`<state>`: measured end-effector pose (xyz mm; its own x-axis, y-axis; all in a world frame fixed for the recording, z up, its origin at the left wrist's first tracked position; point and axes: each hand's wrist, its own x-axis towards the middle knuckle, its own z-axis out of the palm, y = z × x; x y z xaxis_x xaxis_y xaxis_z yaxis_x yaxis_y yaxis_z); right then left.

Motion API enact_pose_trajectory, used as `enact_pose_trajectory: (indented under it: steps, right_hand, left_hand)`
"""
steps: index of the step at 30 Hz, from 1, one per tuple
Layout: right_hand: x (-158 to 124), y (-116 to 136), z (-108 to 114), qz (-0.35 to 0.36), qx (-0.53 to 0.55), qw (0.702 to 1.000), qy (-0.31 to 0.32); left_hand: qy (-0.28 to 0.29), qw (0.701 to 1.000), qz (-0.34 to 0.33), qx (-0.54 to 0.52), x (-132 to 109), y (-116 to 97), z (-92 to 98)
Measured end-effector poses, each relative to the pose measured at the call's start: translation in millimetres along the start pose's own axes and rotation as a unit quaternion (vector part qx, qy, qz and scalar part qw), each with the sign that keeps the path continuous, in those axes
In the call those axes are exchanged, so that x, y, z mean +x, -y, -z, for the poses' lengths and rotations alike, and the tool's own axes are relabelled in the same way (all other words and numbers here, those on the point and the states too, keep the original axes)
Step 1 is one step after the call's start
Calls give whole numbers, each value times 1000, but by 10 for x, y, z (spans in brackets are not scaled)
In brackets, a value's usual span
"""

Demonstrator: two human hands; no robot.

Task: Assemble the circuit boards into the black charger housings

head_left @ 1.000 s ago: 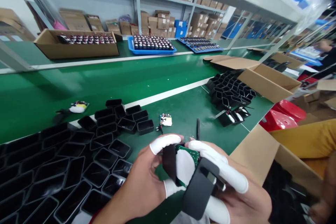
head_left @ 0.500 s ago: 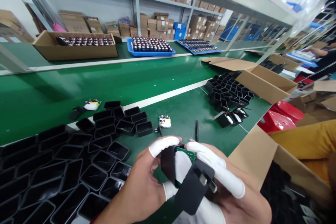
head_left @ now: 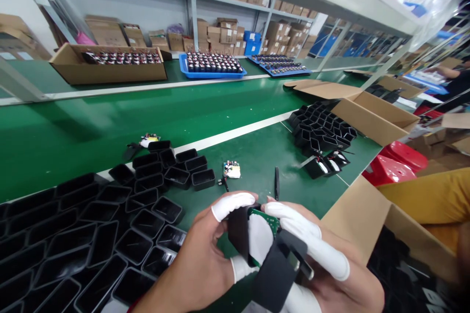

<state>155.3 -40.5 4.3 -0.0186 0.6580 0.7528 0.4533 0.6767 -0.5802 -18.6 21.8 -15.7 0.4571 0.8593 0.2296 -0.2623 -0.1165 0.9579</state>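
black parts in left hand, right hand, near box edge.

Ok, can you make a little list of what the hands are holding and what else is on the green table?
Left hand: grips a black casing
Right hand: holds a black plug cover joined to a green circuit board that sits partly inside the casing
Left of the hands: many empty black casings
Just ahead: one loose circuit board
Far side: blue tray and cardboard box, both full of small parts
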Motion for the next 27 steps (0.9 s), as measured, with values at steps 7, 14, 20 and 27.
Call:
enact_pose_trajectory:
  steps: [7, 14, 20, 27]
  right_hand:
    - [-65, -30, -20, -20, 0, 999, -42]
    - [-26, -15, -19, 0, -21, 999, -33]
    - [-59, -25, -50, -21, 1, 999, -38]
    - [34, -45, 48, 0, -4, 999, 38]
  left_hand:
    - [-5, 1000, 14, -5, -11, 6, -10]
    - [-6, 1000, 14, -9, -18, 12, -3]
    - [-7, 1000, 12, -3, -8, -28, -19]
    - [15, 1000, 9, -4, 40, -73, 1]
